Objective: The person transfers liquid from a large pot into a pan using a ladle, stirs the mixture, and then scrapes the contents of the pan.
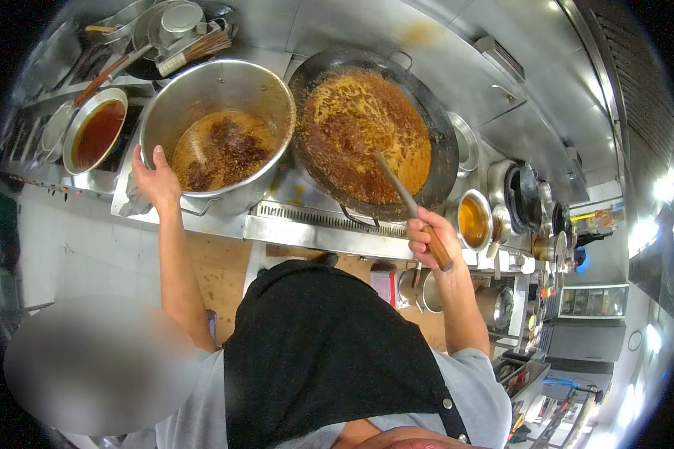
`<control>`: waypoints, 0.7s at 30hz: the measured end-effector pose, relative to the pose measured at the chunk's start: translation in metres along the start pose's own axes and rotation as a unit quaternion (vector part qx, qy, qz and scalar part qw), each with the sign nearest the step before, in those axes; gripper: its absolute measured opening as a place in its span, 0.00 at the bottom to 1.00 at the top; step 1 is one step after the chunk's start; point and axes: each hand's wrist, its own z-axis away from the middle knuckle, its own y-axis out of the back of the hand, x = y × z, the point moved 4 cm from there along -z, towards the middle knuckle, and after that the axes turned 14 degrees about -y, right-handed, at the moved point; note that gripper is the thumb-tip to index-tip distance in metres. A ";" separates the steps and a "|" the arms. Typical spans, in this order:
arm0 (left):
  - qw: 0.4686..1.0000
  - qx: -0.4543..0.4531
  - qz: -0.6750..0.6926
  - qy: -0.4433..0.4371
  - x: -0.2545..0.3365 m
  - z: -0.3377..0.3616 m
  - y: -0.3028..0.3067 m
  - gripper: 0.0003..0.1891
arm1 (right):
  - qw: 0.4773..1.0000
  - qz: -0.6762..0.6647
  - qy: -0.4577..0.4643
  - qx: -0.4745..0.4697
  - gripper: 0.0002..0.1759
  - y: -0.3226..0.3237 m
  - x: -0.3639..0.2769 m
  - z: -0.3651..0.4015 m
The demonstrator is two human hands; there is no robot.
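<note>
A large steel pot [281,101] at the left centre holds orange-brown liquid with dark sediment. My left hand [157,178] is at the pot's left rim, fingers apart, the thumb up by the edge. To the pot's right, a wide black wok [446,142] is filled with bubbling reddish-brown oily food [352,112]. My right hand [433,238] is closed around the wooden handle of a long metal utensil [398,187]. The utensil's far end is sunk in the food, so its head is hidden.
Left of the pot stands a bowl of red liquid [97,135], with a bamboo brush [198,51] and stacked pans [181,16] behind. Right of the wok are a bowl of yellow oil [473,221] and several pots. The steel counter edge [314,233] runs before me.
</note>
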 end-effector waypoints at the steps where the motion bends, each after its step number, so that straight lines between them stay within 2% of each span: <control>1: 1.000 0.004 -0.003 -0.004 0.001 0.000 0.001 0.31 | 1.000 0.011 0.007 0.002 0.11 -0.008 -0.001 0.007; 7: 1.000 0.025 0.000 -0.011 0.000 0.001 0.000 0.29 | 0.997 0.060 0.017 -0.046 0.13 -0.062 -0.003 0.036; 10: 0.999 0.031 -0.006 -0.025 -0.010 0.000 -0.003 0.29 | 0.991 0.086 -0.001 -0.105 0.17 -0.095 0.005 0.044; 11: 0.999 0.032 -0.011 -0.032 -0.011 0.000 -0.004 0.29 | 0.986 0.094 -0.010 -0.134 0.22 -0.105 0.008 0.044; 14: 0.999 0.030 -0.017 -0.031 -0.005 0.000 -0.002 0.29 | 0.977 0.121 -0.041 -0.170 0.24 -0.132 0.018 0.034; 21: 0.998 0.034 -0.029 -0.036 -0.002 0.000 0.001 0.28 | 0.951 0.258 -0.102 -0.140 0.17 -0.178 0.035 -0.032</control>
